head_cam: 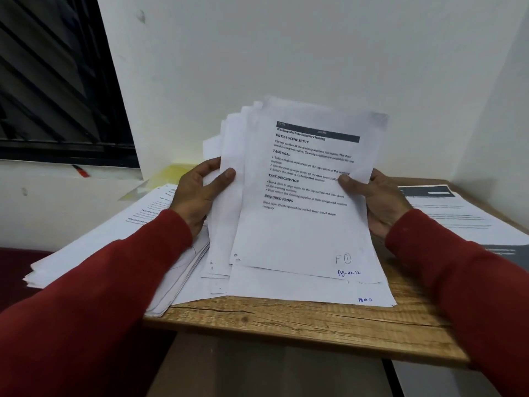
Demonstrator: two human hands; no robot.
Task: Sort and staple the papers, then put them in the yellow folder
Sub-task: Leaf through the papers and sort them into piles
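A fanned stack of printed white papers (300, 224) is held tilted up over the wooden table (300, 319). My left hand (200, 193) grips the stack's left edge, thumb on the front. My right hand (372, 199) grips the right edge, thumb pressed on the top sheet, which bears handwritten "Pg-No-12". The lower edges of the sheets rest on another white sheet lying flat on the table. The yellow folder (169, 173) lies at the back left, mostly hidden by papers and my left hand. No stapler is in view.
A second pile of papers (114, 233) overhangs the table's left side. More printed sheets (458, 216) lie at the right. A red pen (81, 171) rests on the white ledge below a dark window. White walls close in behind and at the right.
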